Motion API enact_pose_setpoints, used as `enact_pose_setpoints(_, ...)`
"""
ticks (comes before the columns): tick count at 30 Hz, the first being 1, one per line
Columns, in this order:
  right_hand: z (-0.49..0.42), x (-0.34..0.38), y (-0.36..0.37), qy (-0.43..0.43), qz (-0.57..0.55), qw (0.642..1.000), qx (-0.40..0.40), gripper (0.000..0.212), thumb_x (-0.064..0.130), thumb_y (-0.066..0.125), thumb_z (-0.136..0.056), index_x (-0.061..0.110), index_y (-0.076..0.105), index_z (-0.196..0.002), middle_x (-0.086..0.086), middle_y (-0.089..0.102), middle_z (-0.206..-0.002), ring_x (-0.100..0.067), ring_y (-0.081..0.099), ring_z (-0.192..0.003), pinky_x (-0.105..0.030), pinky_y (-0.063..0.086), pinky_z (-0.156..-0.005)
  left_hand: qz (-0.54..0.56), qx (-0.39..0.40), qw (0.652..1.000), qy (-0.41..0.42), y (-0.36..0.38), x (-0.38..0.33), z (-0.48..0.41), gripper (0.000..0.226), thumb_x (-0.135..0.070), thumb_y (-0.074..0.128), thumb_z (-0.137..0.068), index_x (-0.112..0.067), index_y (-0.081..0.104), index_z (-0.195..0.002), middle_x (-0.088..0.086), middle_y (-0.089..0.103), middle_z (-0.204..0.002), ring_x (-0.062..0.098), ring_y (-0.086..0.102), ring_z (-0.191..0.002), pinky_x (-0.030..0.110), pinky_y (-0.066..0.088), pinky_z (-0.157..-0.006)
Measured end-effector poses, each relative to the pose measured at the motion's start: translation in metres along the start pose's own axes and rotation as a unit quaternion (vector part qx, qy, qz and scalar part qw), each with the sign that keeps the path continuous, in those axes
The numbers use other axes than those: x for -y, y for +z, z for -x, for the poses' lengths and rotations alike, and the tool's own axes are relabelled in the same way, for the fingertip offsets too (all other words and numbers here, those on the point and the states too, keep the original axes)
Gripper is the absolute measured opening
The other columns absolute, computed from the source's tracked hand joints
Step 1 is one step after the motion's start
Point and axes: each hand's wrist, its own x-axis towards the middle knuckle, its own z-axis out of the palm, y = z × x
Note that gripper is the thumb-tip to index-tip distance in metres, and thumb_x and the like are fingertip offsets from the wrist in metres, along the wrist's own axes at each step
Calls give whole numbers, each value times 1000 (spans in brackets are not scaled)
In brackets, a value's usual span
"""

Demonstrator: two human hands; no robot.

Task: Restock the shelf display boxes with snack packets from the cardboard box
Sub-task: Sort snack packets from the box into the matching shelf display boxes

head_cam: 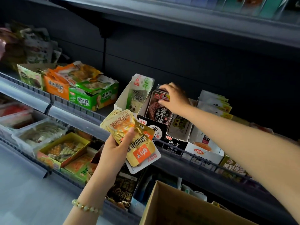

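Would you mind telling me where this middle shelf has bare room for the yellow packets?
One bare strip of shelf lies between the green box and the white panda box. From the dark box under the right hand rightward, display boxes stand packed side by side.

Left grip (113,153) holds a fanned stack of yellow snack packets (139,148), thumb pressed on top. Right grip (173,98) reaches over the shelf (103,112), fingers curled on the top edge of dark packets (158,109) standing upright in a black display box (155,129). Cardboard box (162,208) open, lower right.
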Motion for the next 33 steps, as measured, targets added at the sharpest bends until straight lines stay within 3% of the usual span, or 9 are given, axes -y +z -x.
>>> enact_pose_setpoints(3, 41, 25, -18, -1, -244, 969, -36, 18, 25, 61, -92, 18, 60, -109, 6, 59, -104, -8, 55, -95, -21, 46, -85, 0, -6, 1000, -1, 2, -1, 2, 22, -38, 58, -90, -25, 63, -107, -8, 76, -88, 9, 73, -77, 18, 54, -58)
enact_pose_setpoints(5, 80, 40, -27, 21, -345, 936, 70, 22, 32, 55, -94, 22, 60, -114, 11, 60, -108, 1, 54, -97, -12, 44, -86, -3, 4, 1000, 0, 7, -2, 7, 17, -36, 57, -91, -25, 63, -103, -8, 76, -85, 9, 73, -74, 15, 54, -56)
enact_pose_setpoints(9, 156, 42, -29, 81, -421, 882, 196, 60, 57, 58, -76, 33, 51, -130, 10, 59, -124, -7, 60, -110, -33, 52, -94, -22, 57, 998, 12, 28, -6, 27, 20, -32, 53, -92, -21, 64, -104, -3, 76, -91, 12, 73, -82, 20, 56, -64)
enact_pose_setpoints(15, 225, 35, -44, 133, -394, 908, 49, 51, 52, 73, -68, 30, 61, -113, 17, 55, -111, 3, 55, -105, -20, 49, -91, -36, 65, 996, 39, 61, 6, 67, 35, -38, 52, -84, -17, 62, -110, 1, 74, -98, 9, 71, -89, 16, 54, -65)
enact_pose_setpoints(20, 261, 25, -65, 242, -535, 809, 37, 28, 26, 76, -77, 20, 66, -103, 2, 73, -99, -9, 68, -93, -25, 55, -82, -14, 96, 995, -1, 89, 9, 100, 37, -41, 48, -85, -21, 60, -114, -2, 74, -105, 14, 68, -103, 25, 55, -81)
enact_pose_setpoints(22, 272, 18, -77, 257, -547, 797, 12, 24, 26, 72, -81, 19, 64, -103, 1, 73, -99, -11, 69, -93, -25, 56, -78, -3, 107, 994, -27, 99, 10, 115, 37, -45, 49, -85, -27, 60, -115, -3, 72, -110, 14, 67, -106, 36, 52, -94)
enact_pose_setpoints(28, 309, -20, -112, 311, -548, 776, 10, 22, 30, 63, -88, 22, 60, -108, -4, 73, -101, -16, 71, -88, -27, 57, -73, -46, 135, 987, -71, 117, 12, 150, 44, -46, 61, -77, -26, 60, -117, -1, 74, -106, 16, 70, -100, 43, 52, -95)
enact_pose_setpoints(30, 323, -34, -119, 325, -546, 772, 30, 28, 35, 63, -86, 21, 61, -111, -5, 72, -106, -17, 70, -95, -32, 56, -83, -62, 152, 984, -68, 124, 12, 159, 46, -45, 63, -78, -21, 63, -117, -1, 74, -106, 16, 70, -100, 41, 52, -95)
enact_pose_setpoints(33, 342, -51, -130, 353, -566, 743, 52, 20, 27, 61, -90, 15, 64, -106, -5, 74, -99, -15, 71, -87, -27, 57, -71, -65, 171, 980, -76, 138, 14, 170, 45, -40, 67, -77, -16, 65, -115, -1, 75, -103, 15, 71, -96, 33, 54, -87)
